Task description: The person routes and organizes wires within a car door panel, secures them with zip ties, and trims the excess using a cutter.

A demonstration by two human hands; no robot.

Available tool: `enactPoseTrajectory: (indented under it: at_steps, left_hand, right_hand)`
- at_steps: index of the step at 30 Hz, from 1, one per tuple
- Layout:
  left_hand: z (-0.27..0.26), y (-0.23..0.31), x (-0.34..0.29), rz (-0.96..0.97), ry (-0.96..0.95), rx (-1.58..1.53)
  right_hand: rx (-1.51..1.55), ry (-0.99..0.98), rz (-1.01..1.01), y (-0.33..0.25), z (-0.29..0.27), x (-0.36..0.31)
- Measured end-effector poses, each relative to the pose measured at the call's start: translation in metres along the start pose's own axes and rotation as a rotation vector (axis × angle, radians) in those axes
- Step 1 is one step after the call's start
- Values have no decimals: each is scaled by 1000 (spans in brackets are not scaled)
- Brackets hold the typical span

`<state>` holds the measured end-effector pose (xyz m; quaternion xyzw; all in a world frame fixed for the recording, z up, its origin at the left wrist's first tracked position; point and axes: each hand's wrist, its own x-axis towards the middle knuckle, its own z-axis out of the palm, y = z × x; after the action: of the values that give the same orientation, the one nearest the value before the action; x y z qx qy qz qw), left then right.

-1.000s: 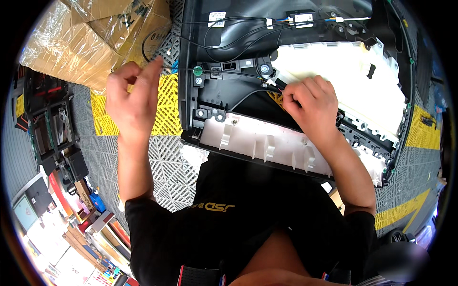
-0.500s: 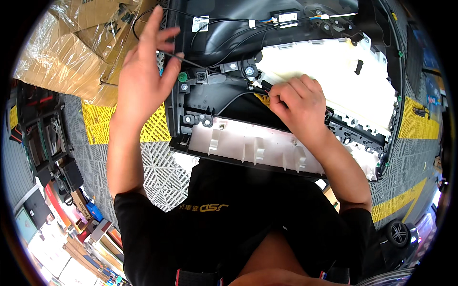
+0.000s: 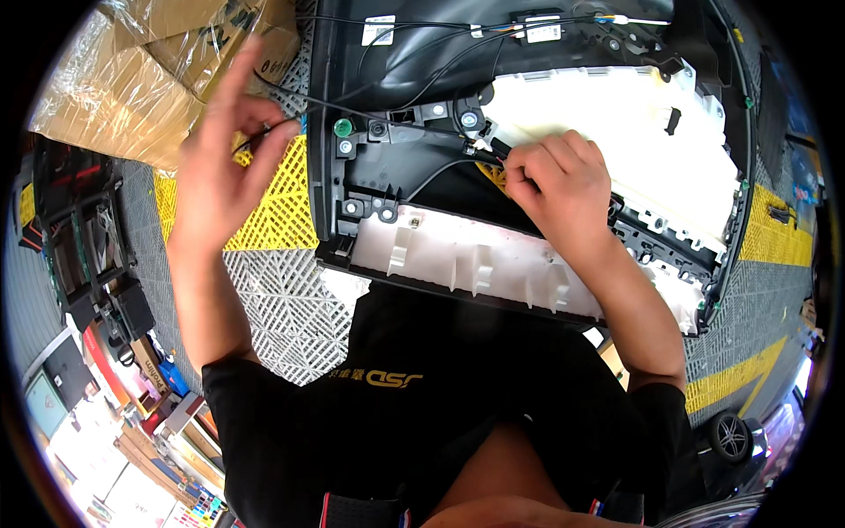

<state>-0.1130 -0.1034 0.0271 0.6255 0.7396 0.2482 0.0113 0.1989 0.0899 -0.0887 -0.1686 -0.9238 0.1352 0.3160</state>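
A black car door panel (image 3: 414, 180) lies before me with its inner side up. Across its left edge runs a thin black cable (image 3: 352, 109). My left hand (image 3: 220, 158) is off that edge, thumb and curled fingers pinching the cable, index finger stretched out. My right hand (image 3: 563, 180) is closed over a black wire bundle (image 3: 498, 148) near the middle of the panel; its fingertips are partly hidden. Beside it is a small white connector (image 3: 480, 145). A cream-white plate (image 3: 607, 110) covers the panel's right part, and a pale strip (image 3: 440, 255) runs along the near side.
A cardboard box (image 3: 141, 97) in clear wrap stands at the far left. More wires and a white-labelled module (image 3: 539, 30) lie on the panel's far part. Grey and yellow grating (image 3: 273, 198) forms the floor. Shelving (image 3: 84, 238) is at the left, a car wheel (image 3: 731, 437) at the lower right.
My left hand has moved left and slightly down, away from the panel, drawing the cable with it; its fingers have curled in. My right hand has stayed nearly in place, still closed.
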Motion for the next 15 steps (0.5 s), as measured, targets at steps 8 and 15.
enactPoseTrajectory:
  at_steps: [8,15]
  left_hand:
    - [-12,38,-52,-203,-411,84]
    - [5,-1,-20,-387,-135,-5]
  right_hand:
    - [-19,10,-14,0,2,1]
    - [-11,-20,-9,0,0,2]
